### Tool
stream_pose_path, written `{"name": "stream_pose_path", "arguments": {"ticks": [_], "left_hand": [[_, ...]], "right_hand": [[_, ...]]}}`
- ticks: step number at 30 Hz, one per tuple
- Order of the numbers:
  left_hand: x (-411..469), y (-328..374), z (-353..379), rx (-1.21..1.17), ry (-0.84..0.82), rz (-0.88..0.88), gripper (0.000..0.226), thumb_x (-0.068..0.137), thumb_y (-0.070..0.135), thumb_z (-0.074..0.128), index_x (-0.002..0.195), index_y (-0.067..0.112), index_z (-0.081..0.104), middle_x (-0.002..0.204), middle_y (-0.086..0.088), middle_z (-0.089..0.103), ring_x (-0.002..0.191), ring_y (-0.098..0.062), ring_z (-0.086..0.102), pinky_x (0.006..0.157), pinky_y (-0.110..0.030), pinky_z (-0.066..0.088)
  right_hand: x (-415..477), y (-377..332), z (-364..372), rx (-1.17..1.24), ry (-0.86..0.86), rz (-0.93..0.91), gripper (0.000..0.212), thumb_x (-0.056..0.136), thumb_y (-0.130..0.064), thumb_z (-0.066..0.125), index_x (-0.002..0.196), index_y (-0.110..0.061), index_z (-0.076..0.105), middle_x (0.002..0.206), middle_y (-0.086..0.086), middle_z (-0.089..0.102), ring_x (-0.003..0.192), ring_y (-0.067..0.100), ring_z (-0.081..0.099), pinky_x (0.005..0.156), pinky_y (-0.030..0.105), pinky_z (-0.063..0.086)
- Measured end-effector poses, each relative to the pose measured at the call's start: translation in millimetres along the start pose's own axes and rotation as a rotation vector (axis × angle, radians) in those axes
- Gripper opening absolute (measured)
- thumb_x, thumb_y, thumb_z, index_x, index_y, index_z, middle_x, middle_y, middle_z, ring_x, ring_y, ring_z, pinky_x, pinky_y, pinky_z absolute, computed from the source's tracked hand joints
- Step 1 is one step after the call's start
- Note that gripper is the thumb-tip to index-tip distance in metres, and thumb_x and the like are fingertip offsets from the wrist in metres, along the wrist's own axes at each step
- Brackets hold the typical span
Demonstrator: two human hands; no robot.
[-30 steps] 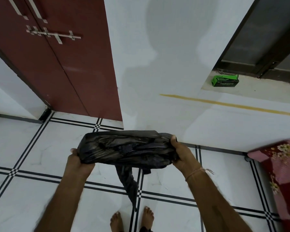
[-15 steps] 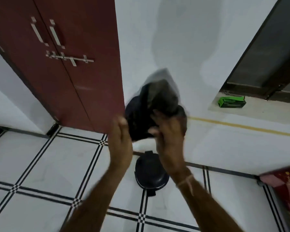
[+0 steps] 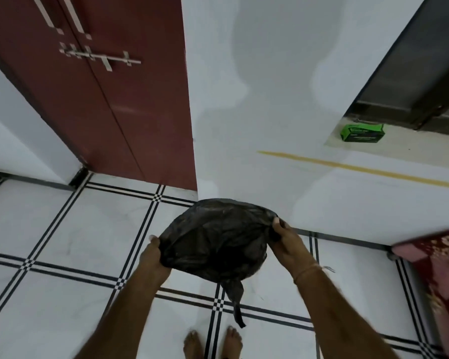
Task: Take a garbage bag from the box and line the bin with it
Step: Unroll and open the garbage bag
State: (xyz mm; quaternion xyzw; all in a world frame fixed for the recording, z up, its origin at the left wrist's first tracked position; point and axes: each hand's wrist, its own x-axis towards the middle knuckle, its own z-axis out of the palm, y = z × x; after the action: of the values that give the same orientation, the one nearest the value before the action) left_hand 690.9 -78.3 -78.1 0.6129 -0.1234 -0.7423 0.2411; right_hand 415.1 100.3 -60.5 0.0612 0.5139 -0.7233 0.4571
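A black garbage bag (image 3: pixel 215 239) is puffed out with air between my hands, above the tiled floor. My left hand (image 3: pixel 154 257) grips its left edge and my right hand (image 3: pixel 287 242) grips its right edge. A twisted tail of the bag hangs down towards my feet. The green garbage bag box (image 3: pixel 362 133) sits on a ledge at the upper right, far from both hands. The bin is hidden behind the bag.
A dark red double door (image 3: pixel 109 99) with a metal latch stands at the upper left. A white wall (image 3: pixel 270 99) faces me. A red flowered cloth (image 3: pixel 441 270) lies at the right edge. My bare feet (image 3: pixel 213 344) stand on the white tiles.
Half a second ago both hands were raised close together with the bag bunched up and the black bin visible below. Now the hands are lowered and spread, and the bag is ballooned over the bin.
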Motion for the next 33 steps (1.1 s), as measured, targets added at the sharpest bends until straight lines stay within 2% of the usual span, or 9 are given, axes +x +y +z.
{"name": "stream_pose_path", "arguments": {"ticks": [2, 4, 6, 11, 15, 19, 24, 30, 33], "left_hand": [[4.2, -1.5, -4.2, 0.013, -0.019, 0.022, 0.063, 0.105, 0.054, 0.039, 0.148, 0.009, 0.048, 0.144, -0.02, 0.059, 0.119, -0.04, 0.063, 0.092, -0.053, 0.057], [6.6, -3.0, -1.0, 0.028, -0.048, 0.032, 0.064, 0.105, 0.054, 0.038, 0.147, 0.008, 0.05, 0.144, -0.019, 0.06, 0.122, -0.04, 0.062, 0.104, -0.056, 0.051], [3.0, 0.6, 6.0, 0.042, -0.085, 0.047, 0.067, 0.103, 0.057, 0.037, 0.146, 0.008, 0.053, 0.142, -0.018, 0.062, 0.123, -0.039, 0.063, 0.107, -0.056, 0.049], [-10.9, 7.8, 30.8, 0.092, -0.163, 0.083, 0.067, 0.106, 0.055, 0.03, 0.14, 0.003, 0.055, 0.139, -0.012, 0.063, 0.122, -0.034, 0.062, 0.105, -0.048, 0.05], [-10.7, 5.3, 47.5, 0.106, -0.193, 0.052, 0.066, 0.107, 0.053, 0.029, 0.144, 0.002, 0.052, 0.143, -0.014, 0.06, 0.12, -0.031, 0.061, 0.094, -0.043, 0.051], [-0.4, 1.6, 62.0, 0.124, -0.213, 0.055, 0.062, 0.109, 0.047, 0.029, 0.144, 0.001, 0.051, 0.146, -0.02, 0.057, 0.127, -0.036, 0.057, 0.096, -0.044, 0.048], [42.1, -24.9, 75.6, 0.168, -0.179, -0.028, 0.061, 0.108, 0.05, 0.033, 0.141, 0.004, 0.056, 0.143, -0.021, 0.06, 0.107, -0.032, 0.062, 0.096, -0.043, 0.049], [93.5, -84.5, 119.8, 0.196, -0.113, -0.148, 0.061, 0.109, 0.048, 0.03, 0.14, 0.002, 0.055, 0.137, -0.019, 0.062, 0.089, -0.025, 0.063, 0.093, -0.042, 0.049], [132.4, -111.5, 131.7, 0.168, -0.108, -0.208, 0.063, 0.109, 0.048, 0.03, 0.139, -0.001, 0.055, 0.122, -0.02, 0.067, 0.096, -0.03, 0.065, 0.095, -0.043, 0.049]], "right_hand": [[-2.5, 0.5, 2.1, -0.055, 0.021, -0.023, 0.034, 0.106, -0.012, 0.051, 0.132, 0.008, 0.059, 0.138, 0.028, 0.061, 0.135, 0.04, 0.055, 0.086, 0.031, 0.062], [-6.8, 2.0, 11.1, -0.092, 0.027, -0.044, 0.03, 0.105, -0.01, 0.052, 0.128, 0.007, 0.062, 0.129, 0.024, 0.066, 0.127, 0.037, 0.059, 0.085, 0.03, 0.063], [-12.6, 4.0, 18.9, -0.071, 0.029, -0.085, 0.034, 0.105, -0.008, 0.053, 0.133, 0.01, 0.058, 0.125, 0.022, 0.067, 0.119, 0.035, 0.062, 0.086, 0.03, 0.063], [-24.1, 6.1, 36.5, -0.082, -0.002, -0.164, 0.031, 0.105, -0.01, 0.055, 0.13, 0.005, 0.063, 0.123, 0.019, 0.071, 0.108, 0.028, 0.07, 0.082, 0.032, 0.062], [-16.7, 8.8, 38.6, -0.057, -0.009, -0.208, 0.032, 0.104, -0.012, 0.057, 0.131, 0.005, 0.063, 0.129, 0.023, 0.069, 0.11, 0.029, 0.071, 0.082, 0.032, 0.062], [3.6, 5.6, 41.3, -0.069, 0.026, -0.236, 0.03, 0.104, -0.015, 0.058, 0.129, 0.002, 0.064, 0.128, 0.021, 0.071, 0.117, 0.032, 0.07, 0.084, 0.032, 0.061], [37.7, 5.6, 24.4, -0.157, 0.123, -0.309, 0.032, 0.101, -0.019, 0.063, 0.128, -0.001, 0.066, 0.129, 0.023, 0.07, 0.124, 0.04, 0.065, 0.107, 0.051, 0.052], [80.2, 20.8, -13.7, -0.141, 0.209, -0.281, 0.031, 0.102, -0.022, 0.061, 0.126, -0.003, 0.067, 0.126, 0.022, 0.071, 0.119, 0.038, 0.068, 0.103, 0.052, 0.054], [110.4, 42.5, -40.2, -0.166, 0.248, -0.232, 0.032, 0.103, -0.023, 0.059, 0.127, -0.003, 0.067, 0.126, 0.021, 0.072, 0.121, 0.037, 0.068, 0.104, 0.05, 0.053]]}}
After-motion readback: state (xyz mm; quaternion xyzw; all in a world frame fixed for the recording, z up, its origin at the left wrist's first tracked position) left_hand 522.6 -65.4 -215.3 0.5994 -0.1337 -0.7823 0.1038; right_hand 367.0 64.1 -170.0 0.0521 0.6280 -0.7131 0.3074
